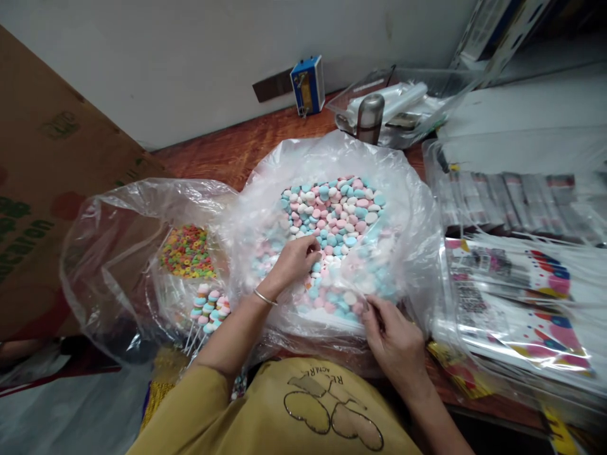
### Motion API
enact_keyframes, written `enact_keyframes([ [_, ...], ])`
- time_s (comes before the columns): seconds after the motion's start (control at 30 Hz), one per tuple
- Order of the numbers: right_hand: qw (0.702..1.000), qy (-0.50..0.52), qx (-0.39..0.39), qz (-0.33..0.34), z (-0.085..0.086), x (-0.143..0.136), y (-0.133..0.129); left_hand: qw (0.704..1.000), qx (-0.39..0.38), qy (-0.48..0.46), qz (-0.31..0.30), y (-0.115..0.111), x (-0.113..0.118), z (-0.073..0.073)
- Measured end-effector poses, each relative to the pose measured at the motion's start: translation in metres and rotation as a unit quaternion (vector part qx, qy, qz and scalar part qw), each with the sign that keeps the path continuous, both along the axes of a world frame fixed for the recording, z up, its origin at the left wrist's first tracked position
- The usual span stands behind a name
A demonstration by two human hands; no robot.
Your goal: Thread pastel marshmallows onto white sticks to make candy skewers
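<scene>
A large clear plastic bag [412,208] lies spread open in front of me, full of pink, blue and white button-shaped candies [332,218]. My left hand [298,259], with a bracelet at the wrist, is over the candies, thumb and fingers pinched together; what they hold is hidden. A small orange piece [308,285] lies just below those fingers. At the bag's near right side, my right hand [396,335] is closed, its fingertips by the plastic; its contents are too small to make out. Several candy skewers [211,306] on white sticks rest left of my left forearm.
Another clear bag [118,215] at left holds small multicoloured rings [188,251]. A cardboard box [57,189] stands beyond it. On the right are printed packaging bags [516,272] in a clear container. A plastic bin [427,120], metal cylinder [370,119] and blue box [308,85] stand behind.
</scene>
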State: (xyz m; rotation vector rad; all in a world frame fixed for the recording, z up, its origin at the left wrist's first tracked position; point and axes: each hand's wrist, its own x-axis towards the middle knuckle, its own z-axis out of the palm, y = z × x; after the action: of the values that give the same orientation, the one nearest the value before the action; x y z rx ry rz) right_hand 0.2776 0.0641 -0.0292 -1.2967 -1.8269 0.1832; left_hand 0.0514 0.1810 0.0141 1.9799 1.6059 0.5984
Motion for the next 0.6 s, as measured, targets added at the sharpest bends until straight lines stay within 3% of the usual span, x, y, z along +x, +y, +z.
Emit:
enact_keyframes([
  [0.2, 1.0, -0.003, 0.011, 0.006, 0.001, -0.003, 0.001, 0.994, 0.021, 0.093, -0.05, -0.007, -0.001, -0.002],
  [0.43, 1.0, 0.006, 0.0, 0.02, 0.0, -0.005, 0.002, 0.976, 0.003, 0.217, -0.032, -0.005, 0.014, -0.006],
  [0.53, 1.0, 0.005, -0.001, -0.005, 0.0, -0.004, 0.0, 0.983, -0.015, 0.183, -0.021, -0.002, 0.013, -0.005],
  [0.6, 1.0, 0.002, -0.003, -0.018, 0.002, -0.004, -0.001, 0.997, -0.029, 0.072, 0.012, -0.002, 0.009, -0.002],
])
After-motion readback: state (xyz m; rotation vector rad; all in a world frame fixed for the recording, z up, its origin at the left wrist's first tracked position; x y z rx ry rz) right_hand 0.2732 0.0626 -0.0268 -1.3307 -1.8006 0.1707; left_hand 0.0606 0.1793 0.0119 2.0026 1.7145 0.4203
